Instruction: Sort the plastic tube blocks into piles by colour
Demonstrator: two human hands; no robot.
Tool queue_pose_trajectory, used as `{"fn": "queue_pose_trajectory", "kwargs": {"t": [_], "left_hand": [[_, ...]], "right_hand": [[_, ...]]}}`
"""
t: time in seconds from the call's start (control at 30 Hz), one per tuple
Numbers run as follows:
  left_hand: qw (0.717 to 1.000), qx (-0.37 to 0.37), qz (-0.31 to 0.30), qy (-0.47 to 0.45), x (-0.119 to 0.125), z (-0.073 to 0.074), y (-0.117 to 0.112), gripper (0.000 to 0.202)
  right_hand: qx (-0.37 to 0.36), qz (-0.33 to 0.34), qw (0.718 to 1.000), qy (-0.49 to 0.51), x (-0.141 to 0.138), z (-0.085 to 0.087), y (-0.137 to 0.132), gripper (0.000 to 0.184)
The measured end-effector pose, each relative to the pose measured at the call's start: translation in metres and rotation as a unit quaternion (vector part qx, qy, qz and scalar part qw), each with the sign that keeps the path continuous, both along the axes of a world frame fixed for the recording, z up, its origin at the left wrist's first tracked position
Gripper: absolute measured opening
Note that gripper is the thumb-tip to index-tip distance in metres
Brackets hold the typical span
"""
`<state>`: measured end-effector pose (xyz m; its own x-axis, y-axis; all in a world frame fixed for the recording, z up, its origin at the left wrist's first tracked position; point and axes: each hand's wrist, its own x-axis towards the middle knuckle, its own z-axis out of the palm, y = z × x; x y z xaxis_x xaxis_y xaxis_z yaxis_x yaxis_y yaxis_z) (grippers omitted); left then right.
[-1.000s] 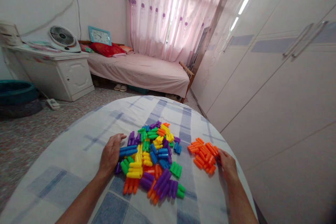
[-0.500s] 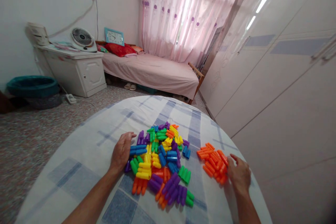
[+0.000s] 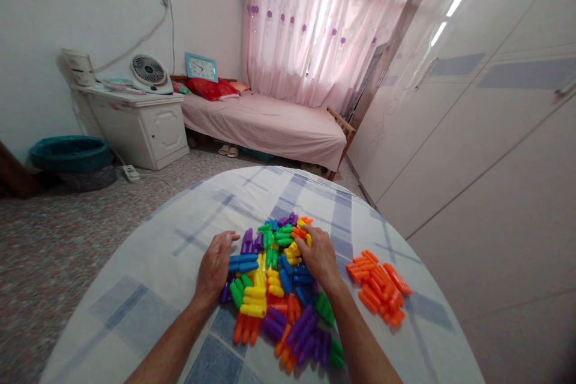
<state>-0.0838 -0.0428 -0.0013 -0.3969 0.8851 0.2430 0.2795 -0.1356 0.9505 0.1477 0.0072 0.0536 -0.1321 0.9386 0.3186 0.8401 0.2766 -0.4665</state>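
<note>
Blocks: we see the mixed-colour pile (image 3: 281,288) mid-table | right hand (image 3: 320,257) lies flat on its far side, fingers together | left hand (image 3: 215,266) touches its left edge, fingers loosely together | orange pile (image 3: 378,287) just right | checked tablecloth (image 3: 148,288) beneath

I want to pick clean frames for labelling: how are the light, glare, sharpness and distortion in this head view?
Head view: backlit by the curtained window, which is blown out; glare streaks on the glossy wardrobe; wide-angle bending curves the wardrobe lines and table rim; the mixed blocks and both hands are evenly lit and sharp.
</note>
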Motion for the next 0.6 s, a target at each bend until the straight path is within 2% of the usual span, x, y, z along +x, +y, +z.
{"fn": "queue_pose_trajectory", "kwargs": {"t": [0.1, 0.23, 0.43, 0.6], "left_hand": [[1.0, -0.005, -0.007, 0.008, -0.0005, 0.0003, -0.0001, 0.048], [1.0, -0.011, -0.008, 0.02, -0.0021, -0.0002, 0.001, 0.049], [1.0, -0.009, -0.011, 0.027, -0.0026, -0.0008, 0.0007, 0.048], [1.0, -0.008, -0.004, 0.022, -0.0016, -0.0001, 0.0004, 0.048]], "right_hand": [[-0.006, -0.029, 0.998, -0.048, -0.0084, -0.0011, 0.0027, 0.029], [-0.008, -0.045, 0.997, -0.061, -0.0114, -0.0007, 0.0028, 0.026], [-0.016, -0.054, 0.998, -0.037, -0.005, -0.004, 0.0027, 0.019], [-0.014, -0.024, 1.0, 0.004, -0.0029, -0.0068, -0.0004, 0.014]]}}
